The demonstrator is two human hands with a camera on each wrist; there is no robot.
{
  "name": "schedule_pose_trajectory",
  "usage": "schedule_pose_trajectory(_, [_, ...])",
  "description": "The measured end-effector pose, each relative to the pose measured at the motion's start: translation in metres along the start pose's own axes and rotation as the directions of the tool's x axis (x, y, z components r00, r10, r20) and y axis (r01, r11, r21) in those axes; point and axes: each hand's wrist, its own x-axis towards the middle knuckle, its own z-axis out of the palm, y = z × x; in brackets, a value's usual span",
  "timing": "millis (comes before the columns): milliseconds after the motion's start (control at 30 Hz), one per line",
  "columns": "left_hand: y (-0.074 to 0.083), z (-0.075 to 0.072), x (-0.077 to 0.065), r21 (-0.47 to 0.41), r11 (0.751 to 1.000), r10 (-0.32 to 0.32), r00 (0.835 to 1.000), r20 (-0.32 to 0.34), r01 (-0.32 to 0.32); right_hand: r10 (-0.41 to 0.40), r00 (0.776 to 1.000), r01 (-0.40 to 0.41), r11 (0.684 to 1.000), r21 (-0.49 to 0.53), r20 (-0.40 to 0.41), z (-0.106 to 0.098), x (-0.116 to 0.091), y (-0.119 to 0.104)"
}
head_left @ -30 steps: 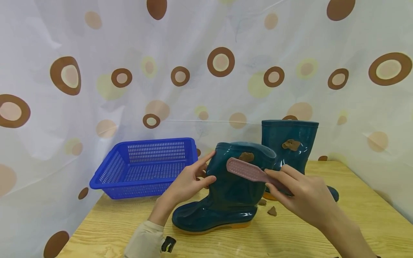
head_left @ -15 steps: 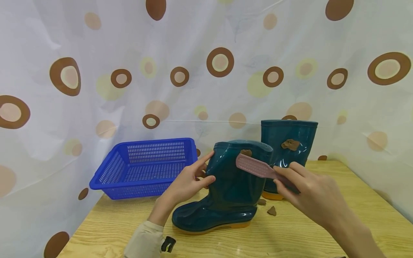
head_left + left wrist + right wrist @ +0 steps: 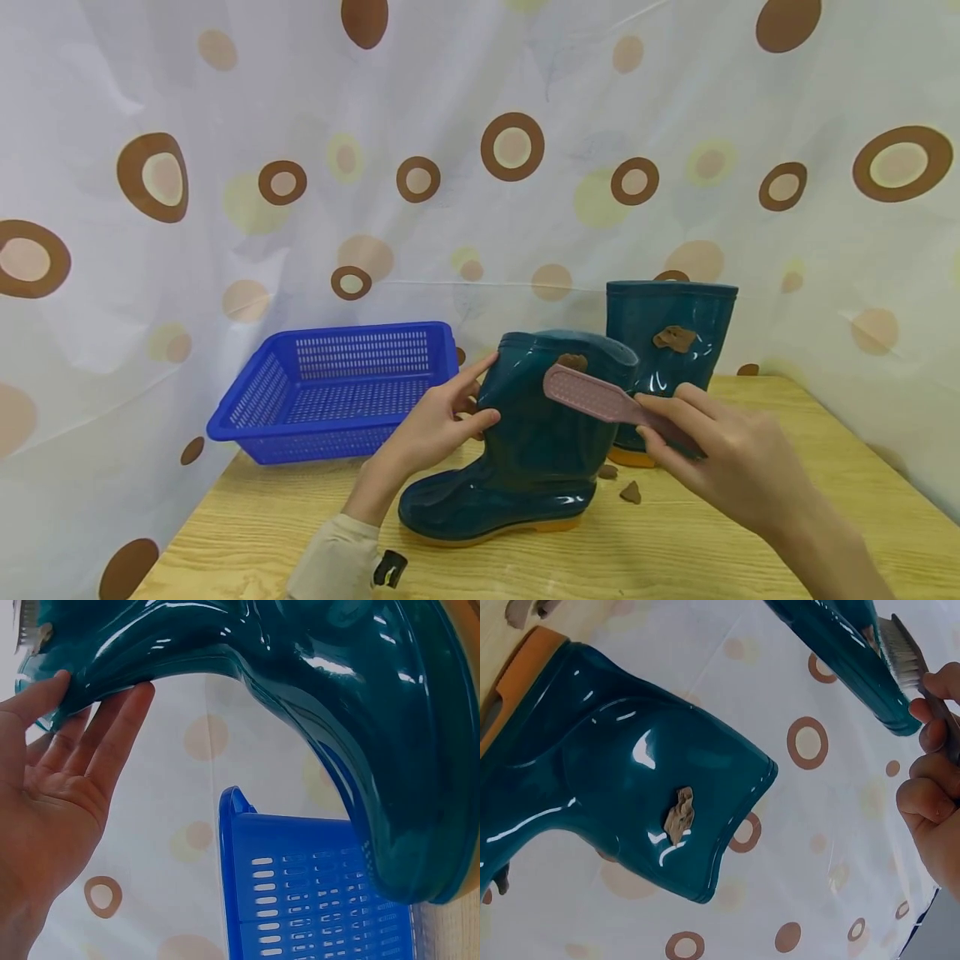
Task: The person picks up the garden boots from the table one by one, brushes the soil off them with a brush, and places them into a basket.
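Observation:
A dark green rain boot (image 3: 536, 433) stands on the table with its toe pointing left. My left hand (image 3: 438, 425) holds the front of its shaft, the thumb on the near side and the other fingers along the edge. My right hand (image 3: 731, 450) grips the handle of a pink brush (image 3: 588, 394), whose head lies against the shaft. A brown mud-like patch (image 3: 573, 362) shows just above the brush head. In the right wrist view, the brush's pale bristles (image 3: 900, 654) face the boot. A second green rain boot (image 3: 663, 308) stands behind, with a similar brown patch (image 3: 675, 337) on its shaft.
A blue perforated plastic basket (image 3: 337, 427) stands at the back left. Small brown crumbs (image 3: 631, 492) lie on the wooden table (image 3: 675, 550) beside the near boot's heel. A spotted white sheet (image 3: 480, 233) hangs behind and at both sides.
My right hand and the brush moved right and slightly up along the shaft, then a little back down and left. The near boot's top shifted slightly. My left hand stayed in place.

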Motion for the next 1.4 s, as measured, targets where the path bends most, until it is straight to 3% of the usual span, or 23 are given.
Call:
schedule_pose_trajectory(300, [-0.001,0.0,0.001,0.021,1.0,0.007,1.0,-0.004,-0.007,0.008,0.999,-0.009,0.999,0.031,0.033,0.014,0.006,-0.01])
schedule_pose_trajectory(667, [0.0,-0.001,0.001,0.015,1.0,-0.003,1.0,-0.013,0.003,0.051,0.998,-0.046,0.994,-0.102,0.043,0.008,0.007,-0.006])
schedule_pose_trajectory(933, [-0.001,0.001,0.0,0.008,1.0,-0.008,0.999,-0.032,0.008,0.096,0.995,-0.089,0.987,-0.136,0.042,0.001,0.003,-0.003])
schedule_pose_trajectory(1100, [-0.001,0.002,0.0,-0.007,1.0,-0.013,0.999,-0.041,0.013,0.097,0.995,-0.094,0.992,-0.087,0.023,-0.001,-0.001,-0.002])
schedule_pose_trajectory(1400, [-0.002,0.002,0.001,-0.019,1.0,0.004,0.999,-0.034,-0.005,0.022,1.0,-0.023,1.0,0.021,0.009,0.01,0.004,-0.01])
